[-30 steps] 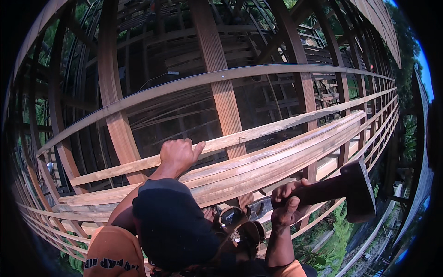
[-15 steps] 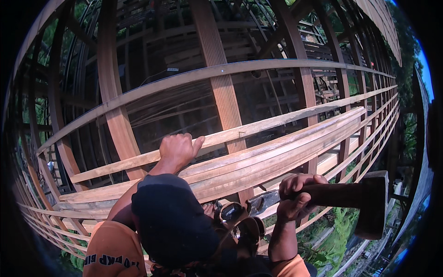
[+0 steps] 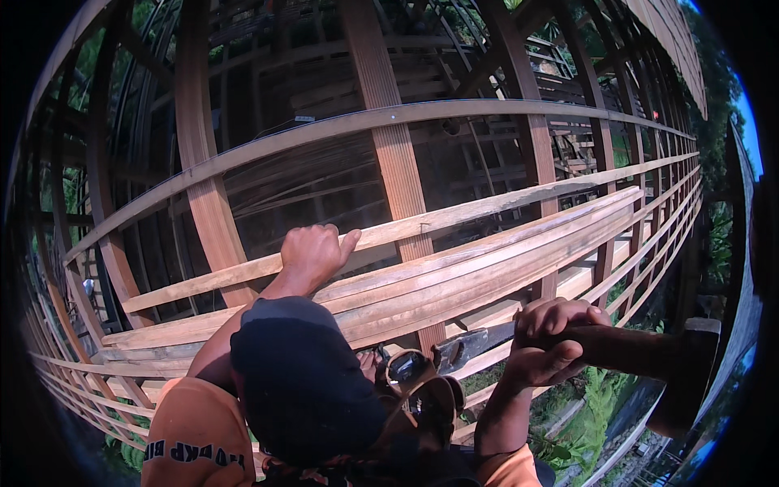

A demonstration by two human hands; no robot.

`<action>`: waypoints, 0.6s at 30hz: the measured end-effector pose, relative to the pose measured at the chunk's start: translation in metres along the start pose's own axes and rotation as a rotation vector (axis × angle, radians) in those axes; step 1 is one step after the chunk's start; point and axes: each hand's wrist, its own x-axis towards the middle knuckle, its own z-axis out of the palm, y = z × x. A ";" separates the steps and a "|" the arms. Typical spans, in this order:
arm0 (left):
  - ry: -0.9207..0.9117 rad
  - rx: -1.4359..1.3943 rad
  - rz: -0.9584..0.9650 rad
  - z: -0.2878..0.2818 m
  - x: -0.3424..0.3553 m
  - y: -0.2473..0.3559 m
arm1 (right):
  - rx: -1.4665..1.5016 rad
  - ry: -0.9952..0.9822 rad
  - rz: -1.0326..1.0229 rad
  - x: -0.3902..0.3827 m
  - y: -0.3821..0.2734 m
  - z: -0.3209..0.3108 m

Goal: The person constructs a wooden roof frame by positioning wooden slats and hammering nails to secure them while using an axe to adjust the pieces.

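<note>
1. Timber frame (image 3: 398,187), one: brown uprights crossed by long, narrow strips; the fisheye view bends its straight edges. It extends toward the left and right rims.
2. Stack of boards (image 3: 454,284), one: pale, long, several lengths laid closely together. Lies along the near side of the frame, crossing its uprights, its right end rising toward the frame's right edge.
3. Wooden batten (image 3: 487,203), one: pale, narrow, with a dark-stained stretch right of its middle. Runs across the uprights, just beyond the stack's far edge, from the frame's left part toward its right edge.
4. Cap-like cloth form (image 3: 304,381), one: dark, hiding part of the left forearm.
5. Axe-like tool (image 3: 633,351), one: dark handle and broad dark head. Held off the frame, near its lower right corner, head pointing right.
6. Right hand (image 3: 552,341), one: fingers wrapped around the handle of the axe-like tool, well back from the head.
7. Left hand (image 3: 312,256), one: fingers curled over the batten, left of its middle; thumb pointing right along it.
8. Flat metal piece (image 3: 460,351), one: grey, with a cut-out, near the right hand. Whether it touches that hand cannot be told.
</note>
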 end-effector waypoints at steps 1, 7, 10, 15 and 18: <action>0.017 0.004 -0.001 0.000 0.000 0.001 | 0.090 -0.012 -0.065 0.009 -0.002 -0.006; -0.020 -0.011 -0.011 0.003 0.000 0.007 | -0.537 -0.482 0.606 -0.111 0.091 -0.032; 0.003 0.021 -0.002 0.005 0.003 0.005 | -0.370 -0.372 0.845 -0.096 0.082 -0.031; -0.037 0.015 -0.013 -0.002 0.002 0.001 | 0.053 -0.029 0.069 0.011 0.001 -0.002; -0.029 -0.009 -0.011 -0.002 0.001 0.001 | 0.266 -0.038 -0.141 0.007 0.008 -0.002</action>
